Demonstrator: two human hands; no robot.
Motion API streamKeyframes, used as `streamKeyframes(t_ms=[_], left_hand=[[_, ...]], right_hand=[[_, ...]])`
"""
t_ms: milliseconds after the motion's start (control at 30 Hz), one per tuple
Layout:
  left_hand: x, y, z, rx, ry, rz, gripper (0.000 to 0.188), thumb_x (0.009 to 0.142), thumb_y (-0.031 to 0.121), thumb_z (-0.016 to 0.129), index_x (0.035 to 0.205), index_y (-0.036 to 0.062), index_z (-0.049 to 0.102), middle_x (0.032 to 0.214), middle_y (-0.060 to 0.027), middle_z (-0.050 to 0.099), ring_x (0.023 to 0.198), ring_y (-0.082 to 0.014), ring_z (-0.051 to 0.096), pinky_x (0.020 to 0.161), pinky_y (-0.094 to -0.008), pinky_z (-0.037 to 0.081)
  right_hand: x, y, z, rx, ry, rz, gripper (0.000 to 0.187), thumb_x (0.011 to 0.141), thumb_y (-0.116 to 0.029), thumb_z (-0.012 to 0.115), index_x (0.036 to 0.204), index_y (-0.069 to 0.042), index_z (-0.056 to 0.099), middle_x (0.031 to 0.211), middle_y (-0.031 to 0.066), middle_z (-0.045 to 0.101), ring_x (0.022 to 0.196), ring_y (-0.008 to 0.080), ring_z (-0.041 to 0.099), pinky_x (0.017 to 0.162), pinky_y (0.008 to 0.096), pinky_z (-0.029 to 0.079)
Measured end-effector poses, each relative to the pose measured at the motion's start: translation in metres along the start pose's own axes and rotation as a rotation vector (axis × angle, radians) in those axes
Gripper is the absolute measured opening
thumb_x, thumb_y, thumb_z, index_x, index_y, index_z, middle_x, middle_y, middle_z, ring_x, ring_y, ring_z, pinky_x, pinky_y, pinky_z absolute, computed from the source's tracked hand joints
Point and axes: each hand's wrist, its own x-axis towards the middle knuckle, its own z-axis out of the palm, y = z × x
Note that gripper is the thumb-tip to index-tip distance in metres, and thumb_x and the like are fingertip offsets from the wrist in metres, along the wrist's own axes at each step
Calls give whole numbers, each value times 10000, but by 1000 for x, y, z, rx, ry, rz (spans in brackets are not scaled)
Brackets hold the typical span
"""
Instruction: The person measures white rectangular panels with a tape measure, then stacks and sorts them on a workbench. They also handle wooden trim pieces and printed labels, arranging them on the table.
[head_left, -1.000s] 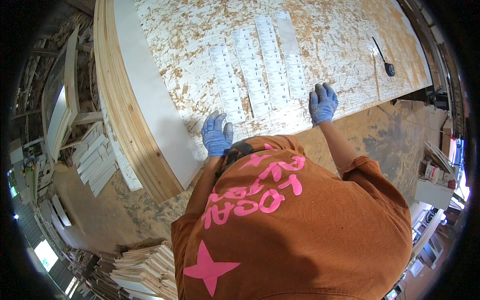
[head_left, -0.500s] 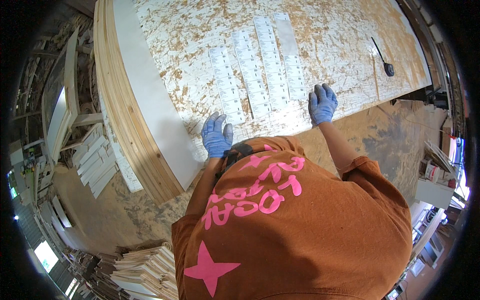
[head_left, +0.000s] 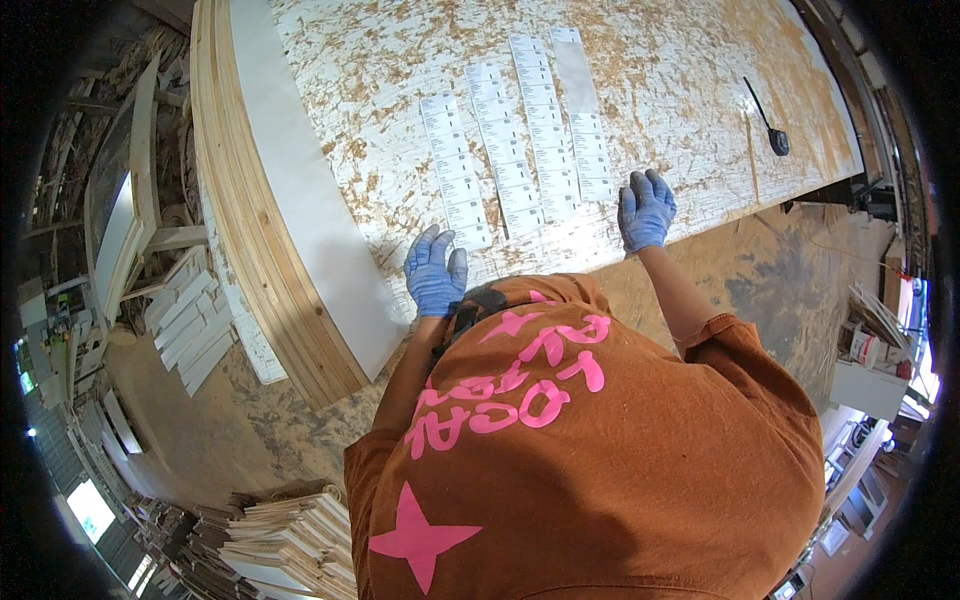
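Note:
My left hand (head_left: 435,278), in a blue glove, rests at the near edge of a worn white worktop (head_left: 670,90) with its fingers apart. Just ahead of it ends the leftmost strip of printed white labels (head_left: 455,170). Farther right lie a second label strip (head_left: 502,150), a third strip (head_left: 543,120) and a rightmost strip (head_left: 590,155), side by side; the upper part of the rightmost is plain grey. My right hand (head_left: 648,215), also gloved in blue, is at the same edge, beside that strip's lower end. Its fingers are spread and it holds nothing.
Long wooden boards (head_left: 265,230) lie at the left, next to a smooth white sheet (head_left: 320,220). A black tape measure (head_left: 778,140) with its blade out sits at the right. Stacked wood pieces (head_left: 295,540) are on the floor behind, with white offcuts (head_left: 195,330) at left.

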Motion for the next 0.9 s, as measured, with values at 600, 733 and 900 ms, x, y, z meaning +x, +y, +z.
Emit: streamKeyframes(t_ms=[600, 733, 900], left_hand=[[-2, 0, 1, -4, -1, -14, 363, 875, 306, 645, 1198, 142, 631, 1319, -131, 566, 1216, -329, 524, 1017, -479, 388], [-2, -1, 3, -21, 19, 1, 361, 875, 301, 644, 1199, 141, 630, 1315, -125, 572, 1223, -321, 523, 1019, -474, 388], [-1, -2, 3, -30, 18, 3, 358, 872, 291, 649, 1197, 143, 629, 1314, -125, 572, 1222, -323, 523, 1018, -471, 388]], right_hand=[[0, 1, 1, -2, 1, 1, 395, 873, -365, 636, 1204, -150, 648, 1347, 137, 535, 1265, 340, 457, 1059, 496, 304], [-1, 2, 2, -2, 5, -2, 398, 873, -366, 637, 1208, -151, 648, 1347, 135, 537, 1266, 338, 456, 1064, 494, 301], [-1, 3, 3, 3, 7, -4, 404, 873, -372, 636, 1214, -155, 646, 1351, 134, 535, 1269, 338, 453, 1068, 491, 300]])
